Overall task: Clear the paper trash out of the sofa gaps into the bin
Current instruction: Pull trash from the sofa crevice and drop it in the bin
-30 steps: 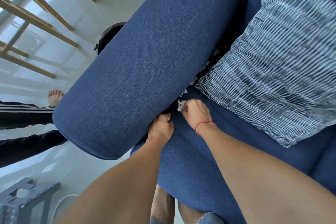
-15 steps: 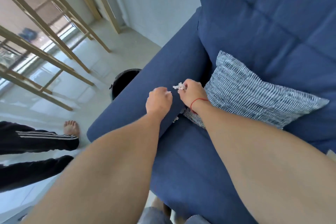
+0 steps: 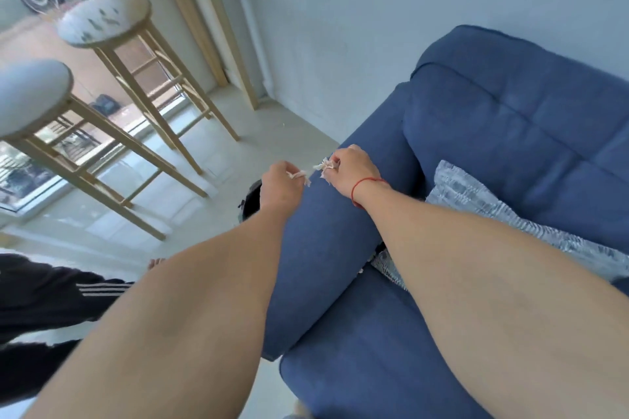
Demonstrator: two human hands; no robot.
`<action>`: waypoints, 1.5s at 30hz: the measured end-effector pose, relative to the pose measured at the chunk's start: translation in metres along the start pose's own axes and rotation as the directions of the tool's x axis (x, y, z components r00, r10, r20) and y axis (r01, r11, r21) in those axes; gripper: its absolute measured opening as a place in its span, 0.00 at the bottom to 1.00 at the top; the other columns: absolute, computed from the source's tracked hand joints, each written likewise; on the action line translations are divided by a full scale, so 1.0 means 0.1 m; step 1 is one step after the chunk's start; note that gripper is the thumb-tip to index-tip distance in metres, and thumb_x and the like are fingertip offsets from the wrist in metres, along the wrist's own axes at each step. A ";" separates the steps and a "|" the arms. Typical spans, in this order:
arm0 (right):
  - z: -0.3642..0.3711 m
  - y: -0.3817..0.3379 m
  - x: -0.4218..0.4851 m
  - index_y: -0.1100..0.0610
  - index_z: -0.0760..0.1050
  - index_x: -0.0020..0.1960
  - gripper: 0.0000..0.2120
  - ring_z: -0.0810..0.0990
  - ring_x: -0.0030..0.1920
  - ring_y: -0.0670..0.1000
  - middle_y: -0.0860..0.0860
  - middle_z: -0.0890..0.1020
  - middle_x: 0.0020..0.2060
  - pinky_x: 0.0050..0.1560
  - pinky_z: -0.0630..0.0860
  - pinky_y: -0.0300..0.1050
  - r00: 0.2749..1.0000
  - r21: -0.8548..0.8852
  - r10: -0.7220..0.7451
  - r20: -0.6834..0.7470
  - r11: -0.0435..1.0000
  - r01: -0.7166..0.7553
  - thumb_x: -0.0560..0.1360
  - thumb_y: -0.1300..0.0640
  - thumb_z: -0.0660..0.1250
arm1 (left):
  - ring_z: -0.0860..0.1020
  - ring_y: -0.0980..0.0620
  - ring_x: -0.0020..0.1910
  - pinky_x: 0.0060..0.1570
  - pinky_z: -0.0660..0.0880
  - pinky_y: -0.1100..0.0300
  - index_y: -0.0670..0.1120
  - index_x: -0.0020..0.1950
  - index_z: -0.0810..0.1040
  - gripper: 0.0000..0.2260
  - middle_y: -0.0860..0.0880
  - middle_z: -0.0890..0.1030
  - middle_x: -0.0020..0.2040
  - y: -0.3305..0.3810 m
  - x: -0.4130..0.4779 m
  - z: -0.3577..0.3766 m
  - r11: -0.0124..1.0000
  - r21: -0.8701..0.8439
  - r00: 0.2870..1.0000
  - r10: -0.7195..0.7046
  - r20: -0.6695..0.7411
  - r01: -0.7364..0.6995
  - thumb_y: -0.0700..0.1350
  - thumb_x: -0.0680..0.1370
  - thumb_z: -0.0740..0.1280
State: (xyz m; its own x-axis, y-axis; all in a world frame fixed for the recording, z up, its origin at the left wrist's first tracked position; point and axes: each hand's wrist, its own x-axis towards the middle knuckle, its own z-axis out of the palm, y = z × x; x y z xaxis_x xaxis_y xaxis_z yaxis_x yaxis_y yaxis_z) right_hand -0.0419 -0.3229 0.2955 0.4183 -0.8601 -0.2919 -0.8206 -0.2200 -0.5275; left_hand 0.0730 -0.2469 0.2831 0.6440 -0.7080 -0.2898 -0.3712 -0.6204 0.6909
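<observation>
Both hands are pinched shut on paper scraps (image 3: pixel 321 166) above the sofa arm (image 3: pixel 326 231). The bin (image 3: pixel 251 198) sits on the floor just past it (mostly hidden), under the left hand (image 3: pixel 280 184), nearer than the right hand (image 3: pixel 350 171).

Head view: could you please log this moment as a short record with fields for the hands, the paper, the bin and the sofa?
left hand: closed on white paper scraps, above the armrest's outer edge
right hand: closed on more paper bits, above the armrest
bin: dark, on the floor beside the armrest, mostly hidden by the left hand
sofa: blue, striped cushion on the seat
gap: a few white specks beside the cushion, too small to identify
stage: paper lifted, not yet in the bin
</observation>
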 end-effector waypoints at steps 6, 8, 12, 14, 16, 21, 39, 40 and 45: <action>0.40 -0.52 0.47 0.58 0.77 0.42 0.08 0.79 0.46 0.58 0.56 0.81 0.49 0.41 0.71 0.43 0.998 0.029 -0.007 0.060 1.000 0.005 0.76 0.54 0.64 | 0.79 0.44 0.49 0.46 0.75 0.56 0.47 0.47 0.75 0.05 0.44 0.80 0.54 -0.50 0.57 -0.37 0.983 -0.084 0.985 -0.167 -0.042 0.163 0.47 0.77 0.67; 0.54 -0.65 0.61 0.59 0.79 0.48 0.09 0.78 0.45 0.57 0.56 0.82 0.49 0.42 0.71 0.43 0.997 0.030 -0.001 0.076 1.000 -0.002 0.76 0.54 0.64 | 0.80 0.43 0.50 0.51 0.78 0.53 0.47 0.47 0.73 0.07 0.42 0.80 0.55 -0.66 0.77 -0.42 0.966 -0.118 0.972 -0.233 -0.025 0.228 0.48 0.76 0.69; 0.90 -0.80 0.92 0.56 0.77 0.55 0.10 0.80 0.52 0.57 0.54 0.82 0.53 0.49 0.77 0.47 0.993 0.012 0.038 0.115 0.999 -0.039 0.76 0.54 0.64 | 0.79 0.45 0.45 0.41 0.76 0.57 0.46 0.49 0.73 0.10 0.43 0.80 0.52 -0.92 1.14 -0.44 0.937 -0.162 0.950 -0.310 0.023 0.310 0.47 0.74 0.72; 1.07 -0.84 1.08 0.55 0.75 0.56 0.10 0.80 0.52 0.56 0.53 0.81 0.53 0.50 0.78 0.49 0.990 0.006 0.058 0.130 0.998 -0.060 0.76 0.54 0.64 | 0.77 0.47 0.42 0.37 0.73 0.59 0.45 0.48 0.72 0.11 0.45 0.79 0.48 -1.03 1.31 -0.42 0.929 -0.163 0.943 -0.331 0.036 0.332 0.47 0.74 0.72; 1.22 -0.89 1.23 0.55 0.75 0.56 0.09 0.80 0.52 0.56 0.53 0.81 0.53 0.49 0.77 0.49 0.987 -0.004 0.077 0.143 0.997 -0.077 0.77 0.54 0.64 | 0.76 0.47 0.42 0.39 0.74 0.58 0.45 0.48 0.72 0.11 0.46 0.78 0.46 -1.14 1.48 -0.41 0.925 -0.152 0.937 -0.347 0.042 0.349 0.47 0.74 0.72; 1.50 -1.00 1.50 0.55 0.74 0.59 0.11 0.80 0.55 0.57 0.55 0.79 0.57 0.52 0.77 0.49 0.976 -0.015 0.132 0.173 0.991 -0.131 0.78 0.54 0.63 | 0.79 0.44 0.51 0.56 0.78 0.52 0.46 0.48 0.75 0.09 0.46 0.81 0.50 -1.31 1.79 -0.40 0.895 -0.173 0.911 -0.412 0.037 0.412 0.48 0.74 0.72; 0.77 -0.93 0.55 0.60 0.66 0.71 0.21 0.73 0.66 0.60 0.57 0.70 0.70 0.66 0.72 0.53 0.982 -0.097 0.136 0.130 0.988 -0.123 0.79 0.63 0.57 | 0.77 0.42 0.59 0.58 0.76 0.49 0.44 0.63 0.76 0.17 0.43 0.80 0.60 -0.69 0.80 -0.56 0.976 0.168 0.961 -0.177 0.212 0.142 0.50 0.77 0.61; 0.68 -0.86 0.44 0.60 0.67 0.71 0.21 0.73 0.66 0.60 0.57 0.71 0.70 0.65 0.72 0.53 0.983 -0.094 0.138 0.119 0.987 -0.127 0.78 0.63 0.56 | 0.77 0.42 0.59 0.59 0.76 0.49 0.44 0.64 0.75 0.18 0.43 0.80 0.60 -0.63 0.68 -0.53 0.978 0.166 0.962 -0.161 0.220 0.126 0.50 0.77 0.61; 0.28 -0.34 -0.13 0.59 0.66 0.71 0.20 0.70 0.69 0.59 0.55 0.68 0.71 0.67 0.69 0.52 0.980 -0.076 0.190 0.057 0.980 -0.186 0.80 0.61 0.56 | 0.77 0.44 0.58 0.57 0.72 0.54 0.43 0.67 0.73 0.18 0.45 0.77 0.65 -0.30 0.07 -0.26 0.987 0.156 0.959 -0.085 0.271 0.043 0.48 0.79 0.62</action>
State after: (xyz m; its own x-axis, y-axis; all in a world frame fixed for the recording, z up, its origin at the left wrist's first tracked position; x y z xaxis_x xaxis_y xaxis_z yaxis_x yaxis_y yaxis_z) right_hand -0.0085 -0.2909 0.2948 0.2762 -0.8585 -0.4321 -0.9112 -0.0909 -0.4018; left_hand 0.1057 -0.2244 0.2777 0.4678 -0.7176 -0.5160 -0.4429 -0.6956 0.5657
